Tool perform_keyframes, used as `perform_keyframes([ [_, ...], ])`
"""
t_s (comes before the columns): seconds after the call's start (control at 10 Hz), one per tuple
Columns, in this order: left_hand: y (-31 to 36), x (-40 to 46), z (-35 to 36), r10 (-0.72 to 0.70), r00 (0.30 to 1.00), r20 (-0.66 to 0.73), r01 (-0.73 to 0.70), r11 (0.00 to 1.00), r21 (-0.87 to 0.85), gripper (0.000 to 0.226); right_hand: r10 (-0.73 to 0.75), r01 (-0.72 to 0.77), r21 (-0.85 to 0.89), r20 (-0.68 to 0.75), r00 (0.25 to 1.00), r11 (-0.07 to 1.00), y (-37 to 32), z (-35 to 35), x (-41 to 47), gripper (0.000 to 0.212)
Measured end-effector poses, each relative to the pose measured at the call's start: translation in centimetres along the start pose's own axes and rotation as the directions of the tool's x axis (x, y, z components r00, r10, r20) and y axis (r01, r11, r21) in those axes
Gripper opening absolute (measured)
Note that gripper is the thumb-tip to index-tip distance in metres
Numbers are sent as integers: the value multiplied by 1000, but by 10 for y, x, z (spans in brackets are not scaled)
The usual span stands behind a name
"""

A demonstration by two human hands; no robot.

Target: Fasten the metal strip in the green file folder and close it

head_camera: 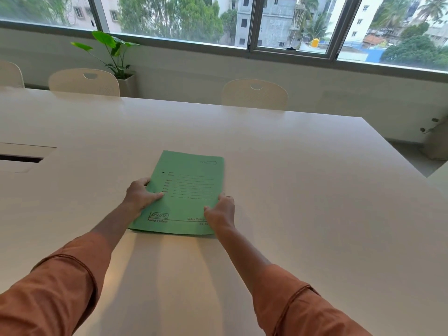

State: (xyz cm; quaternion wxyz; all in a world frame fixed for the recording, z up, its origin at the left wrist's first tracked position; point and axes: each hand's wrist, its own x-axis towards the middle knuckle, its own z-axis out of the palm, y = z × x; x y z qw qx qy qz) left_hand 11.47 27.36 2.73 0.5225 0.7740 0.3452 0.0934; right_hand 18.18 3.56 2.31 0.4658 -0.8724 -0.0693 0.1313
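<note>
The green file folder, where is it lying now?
In the head view, the green file folder lies closed on the white table, centre, between the left hand and right hand.

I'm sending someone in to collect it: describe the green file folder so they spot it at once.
On the long white table below the window, the green file folder lies closed and flat. The left hand and right hand grip its side edges. It is the only green item on the table, with "DELUXE" printed near its lower edge.

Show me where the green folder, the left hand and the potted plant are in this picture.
green folder (191,187): head view, on the middle of its closed front cover.
left hand (140,196): head view, on the back of the hand at the folder's left edge.
potted plant (114,48): head view, on a large leaf by the window.
</note>
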Motion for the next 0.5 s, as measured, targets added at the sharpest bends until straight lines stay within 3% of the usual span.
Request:
perform_keyframes([
  [0.1, -2, 4, 5, 20, 999, -36, -13, 983, 184, 68, -6, 7, -47, 4, 1000, 999, -1, 1, -3, 59],
  [0.2, -2, 0, 16, 63, 996, -65, -15, 826, 563, 71, -45, 42, -194, -9, 999, 980, 1, 6, -9, 63],
  [0.3, -8, -11, 29, 85, 996, -14, -52, 724, 688, 79, -117, 107, -315, -12, 993, 943, 8, 8, -19, 69],
  [0.4, -16, -24, 44, 180, 983, -28, -112, 716, 689, 85, -199, 201, -335, 41, 979, 921, 22, 5, -21, 89],
  [0.5, -18, -39, 63, 325, 946, -11, -232, 699, 676, 84, -300, 301, -358, 60, 952, 884, 30, -16, -19, 87],
])
